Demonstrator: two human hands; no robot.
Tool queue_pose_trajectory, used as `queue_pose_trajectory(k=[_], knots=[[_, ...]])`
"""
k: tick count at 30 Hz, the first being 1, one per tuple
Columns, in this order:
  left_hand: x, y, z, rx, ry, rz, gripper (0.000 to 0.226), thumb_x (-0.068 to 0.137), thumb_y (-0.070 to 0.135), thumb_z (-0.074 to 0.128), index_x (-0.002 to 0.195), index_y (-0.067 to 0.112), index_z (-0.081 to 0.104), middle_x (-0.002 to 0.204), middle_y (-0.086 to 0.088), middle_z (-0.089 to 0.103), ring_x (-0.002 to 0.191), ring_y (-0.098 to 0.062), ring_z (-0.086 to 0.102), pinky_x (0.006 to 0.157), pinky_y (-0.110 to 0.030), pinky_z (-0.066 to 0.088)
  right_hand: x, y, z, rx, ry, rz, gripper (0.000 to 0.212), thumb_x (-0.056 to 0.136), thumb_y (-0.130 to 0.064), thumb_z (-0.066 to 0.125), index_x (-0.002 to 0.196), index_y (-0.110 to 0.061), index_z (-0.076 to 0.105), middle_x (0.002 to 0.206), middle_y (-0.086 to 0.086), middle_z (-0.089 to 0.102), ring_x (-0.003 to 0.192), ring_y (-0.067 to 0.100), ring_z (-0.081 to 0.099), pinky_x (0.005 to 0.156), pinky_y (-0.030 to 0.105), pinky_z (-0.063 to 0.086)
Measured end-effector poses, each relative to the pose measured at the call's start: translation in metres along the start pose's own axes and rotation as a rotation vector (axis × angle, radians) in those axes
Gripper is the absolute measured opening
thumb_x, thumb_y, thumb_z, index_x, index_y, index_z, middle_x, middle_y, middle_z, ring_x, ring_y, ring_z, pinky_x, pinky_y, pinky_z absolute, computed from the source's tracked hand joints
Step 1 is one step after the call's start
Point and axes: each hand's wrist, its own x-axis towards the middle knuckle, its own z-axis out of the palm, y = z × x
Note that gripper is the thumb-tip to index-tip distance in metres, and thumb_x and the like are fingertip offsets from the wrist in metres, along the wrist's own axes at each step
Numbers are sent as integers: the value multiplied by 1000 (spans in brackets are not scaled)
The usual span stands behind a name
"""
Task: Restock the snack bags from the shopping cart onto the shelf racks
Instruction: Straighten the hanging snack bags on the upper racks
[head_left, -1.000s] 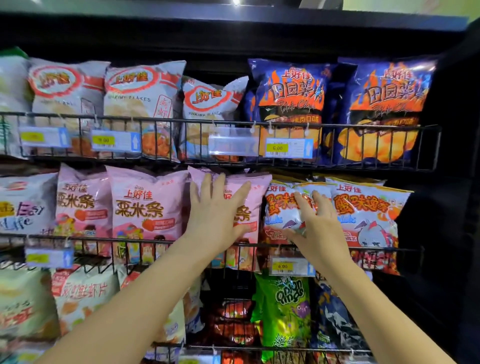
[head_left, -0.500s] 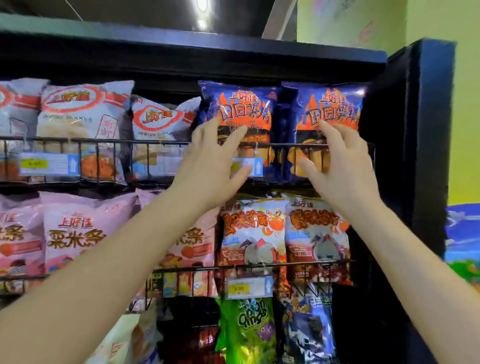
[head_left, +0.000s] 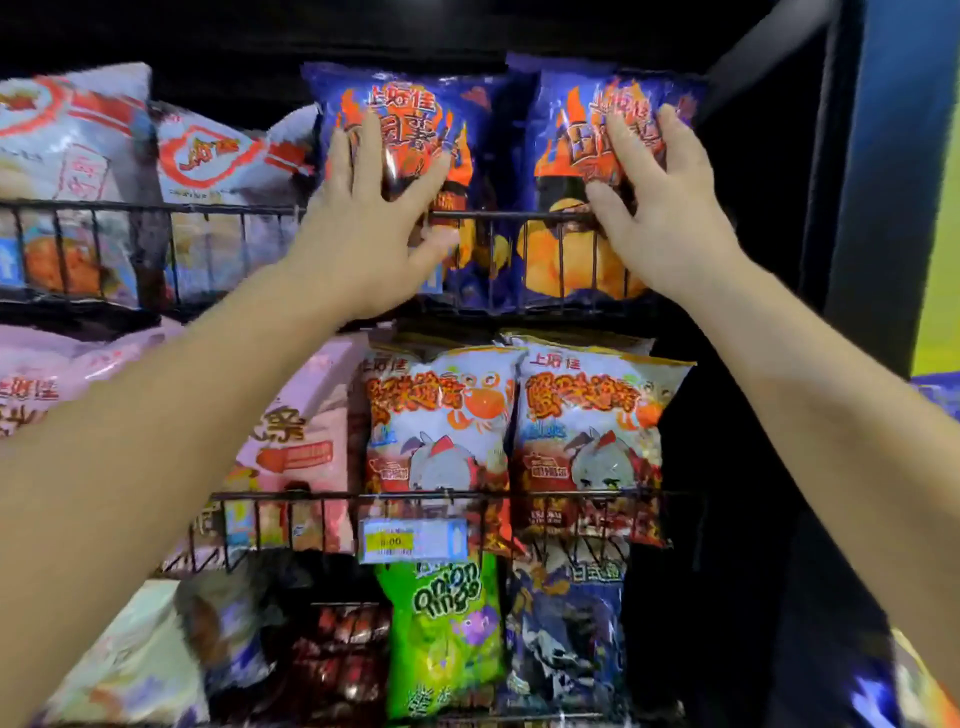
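1. One top wire rack (head_left: 208, 208) holds two blue snack bags (head_left: 415, 88), upright, side by side.
2. The left hand (head_left: 374, 218) and right hand (head_left: 665, 208) press them flat, fingers spread, gripping nothing.
3. It looks like straightening; next comes fetching more from the cart, which is out of sight.

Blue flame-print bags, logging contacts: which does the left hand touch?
The blue flame-print bag beside the white-and-red bags; the right hand covers the other blue bag.
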Motion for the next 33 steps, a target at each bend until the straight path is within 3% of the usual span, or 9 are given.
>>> queue_pose_trajectory(k=[4, 11, 14, 17, 22, 24, 27, 30, 33], knots=[[-15, 6, -7, -11, -9, -5, 71, 101, 63, 44, 163, 42, 15, 170, -21, -11, 156, -48, -6, 122, -63, 16, -18, -6, -10, -26, -15, 16, 67, 107, -45, 47, 165, -33, 16, 172, 15, 3, 159, 34, 4, 127, 46, 15], [-97, 48, 4, -130, -25, 94, 70, 98, 61, 40, 162, 37, 25, 169, -22, 13, 155, -43, 12, 124, -61, 12, -116, 0, -15, 50, -57, 51, 66, 104, -42, 54, 163, -27, 27, 170, 11, 16, 158, 27, 12, 123, 35, 16], [-141, 67, 16, -206, -117, 129, 68, 100, 54, 50, 162, 37, 27, 169, -18, 15, 156, -41, 12, 125, -61, 10, -167, 2, -7, 69, -114, 81, 66, 102, -33, 60, 161, -27, 32, 169, 13, 21, 156, 29, 19, 124, 41, 23], [-183, 73, 26, -283, -113, 160, 68, 93, 53, 52, 156, 32, 41, 164, -20, 31, 151, -44, 27, 121, -63, 21, -214, -2, -3, 72, -208, 117, 67, 100, -34, 64, 160, -24, 35, 164, 16, 28, 152, 35, 28, 120, 51, 34], [-264, 67, 45, -430, -134, 159, 59, 93, 40, 62, 149, 22, 53, 149, -16, 48, 137, -39, 46, 113, -59, 39, -287, -17, -3, 112, -236, 102, 47, 99, -27, 66, 143, -17, 54, 138, 9, 51, 126, 29, 53, 103, 45, 50], [-301, 65, 55, -509, -159, 110, 53, 94, 35, 66, 144, 19, 57, 143, -11, 52, 133, -34, 50, 110, -55, 44, -311, -21, 0, 98, -273, 90, 43, 98, -24, 68, 139, -15, 57, 130, 7, 55, 120, 27, 56, 98, 40, 51], [-343, 66, 74, -494, -332, 22, 56, 94, 37, 68, 146, 23, 54, 144, -7, 49, 135, -30, 48, 110, -53, 45, -339, -24, 15, 91, -381, 98, 43, 97, -24, 69, 138, -16, 58, 126, 5, 57, 115, 27, 58, 92, 42, 53], [-355, 67, 99, -519, -454, -140, 69, 92, 44, 68, 153, 24, 42, 147, -6, 42, 136, -29, 46, 113, -48, 43, -355, -20, 35, 142, -484, 125, 46, 98, -27, 69, 141, -20, 56, 129, 0, 55, 114, 23, 57, 88, 34, 51], [-351, 65, 126, -571, -543, -363, 91, 90, 47, 72, 160, 16, 24, 154, -9, 33, 144, -30, 38, 118, -43, 36, -361, -17, 66, 249, -572, 186, 57, 99, -36, 67, 150, -23, 46, 142, -3, 50, 129, 18, 51, 95, 32, 50]])
